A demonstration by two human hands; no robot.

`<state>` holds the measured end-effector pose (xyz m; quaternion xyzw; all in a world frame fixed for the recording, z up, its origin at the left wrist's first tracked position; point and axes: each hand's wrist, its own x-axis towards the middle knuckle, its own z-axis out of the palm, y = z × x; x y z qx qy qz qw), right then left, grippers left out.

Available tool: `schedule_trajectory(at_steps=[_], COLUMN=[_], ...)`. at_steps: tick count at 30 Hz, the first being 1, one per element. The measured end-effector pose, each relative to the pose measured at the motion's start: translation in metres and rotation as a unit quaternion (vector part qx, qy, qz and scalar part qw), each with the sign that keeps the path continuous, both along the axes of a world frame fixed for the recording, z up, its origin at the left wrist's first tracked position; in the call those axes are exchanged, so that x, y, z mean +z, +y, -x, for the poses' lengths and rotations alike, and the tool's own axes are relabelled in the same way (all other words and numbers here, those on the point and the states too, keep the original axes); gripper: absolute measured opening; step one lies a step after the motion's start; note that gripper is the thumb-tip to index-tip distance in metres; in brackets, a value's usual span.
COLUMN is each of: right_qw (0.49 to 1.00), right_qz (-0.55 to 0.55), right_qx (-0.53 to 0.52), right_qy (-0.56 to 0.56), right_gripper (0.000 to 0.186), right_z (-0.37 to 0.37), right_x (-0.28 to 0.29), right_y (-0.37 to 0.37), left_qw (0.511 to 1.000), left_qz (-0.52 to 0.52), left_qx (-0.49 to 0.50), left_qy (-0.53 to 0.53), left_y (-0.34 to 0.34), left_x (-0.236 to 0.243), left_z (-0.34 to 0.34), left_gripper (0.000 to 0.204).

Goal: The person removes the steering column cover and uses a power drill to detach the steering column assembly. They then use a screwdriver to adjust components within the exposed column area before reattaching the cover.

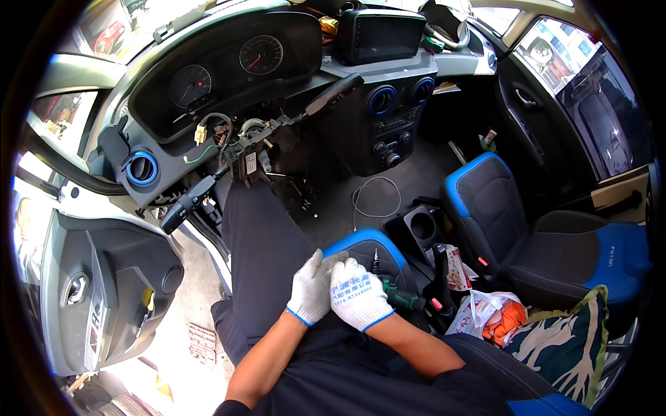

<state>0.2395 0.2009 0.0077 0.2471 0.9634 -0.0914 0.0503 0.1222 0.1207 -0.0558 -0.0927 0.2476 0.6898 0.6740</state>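
My left hand (311,288) and my right hand (359,295), both in white knit gloves with blue cuffs, meet over my lap with fingers bent together; whatever they may hold is hidden. Beside my right hand a green tool (404,297) lies on the blue-edged seat (361,240), with a thin dark metal bit (376,260) near it. In front is the exposed steering column (251,161), without a wheel, with two black stalks (187,208), loose connectors (201,133) and a green wire.
The dashboard (159,118) spans the top. The open door (104,291) is at left, a tool case (202,343) on the ground outside. Cup holder (422,229), passenger seat (499,215), plastic bags (475,315) and patterned cushion (555,350) are at right. A cable (374,180) lies on the floor.
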Motion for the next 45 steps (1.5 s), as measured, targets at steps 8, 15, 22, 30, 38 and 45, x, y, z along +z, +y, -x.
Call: schedule_trajectory(at_steps=[8, 15, 22, 30, 38, 45], right_qw=[0.986, 0.894, 0.941, 0.927, 0.936, 0.97], right_qz=[0.121, 0.345, 0.28, 0.302, 0.226, 0.136], right_qx=[-0.03, -0.172, -0.126, -0.197, -0.199, -0.199], right_qy=[0.11, 0.228, -0.141, 0.107, 0.181, -0.025], right_gripper=[0.02, 0.021, 0.047, 0.053, 0.028, 0.056], right_z=[0.016, 0.08, 0.225, 0.238, 0.005, -0.097], right_x=[-0.008, -0.042, -0.251, -0.224, -0.09, -0.067], right_y=[0.024, 0.129, 0.206, 0.204, 0.124, 0.04], left_qw=[0.994, 0.973, 0.975, 0.958, 0.948, 0.947], left_qz=[0.051, 0.123, 0.149, 0.171, 0.185, 0.172], left_qx=[0.095, 0.195, 0.162, 0.196, 0.246, 0.252], left_qy=[0.016, 0.006, 0.023, 0.123, 0.085, 0.098], left_y=[0.01, -0.003, -0.051, -0.096, -0.115, -0.118], left_x=[-0.005, 0.043, 0.057, 0.04, 0.027, 0.028], left_z=[0.009, 0.028, 0.06, 0.068, 0.066, 0.076], left_gripper=[0.048, 0.031, 0.035, 0.039, 0.031, 0.029])
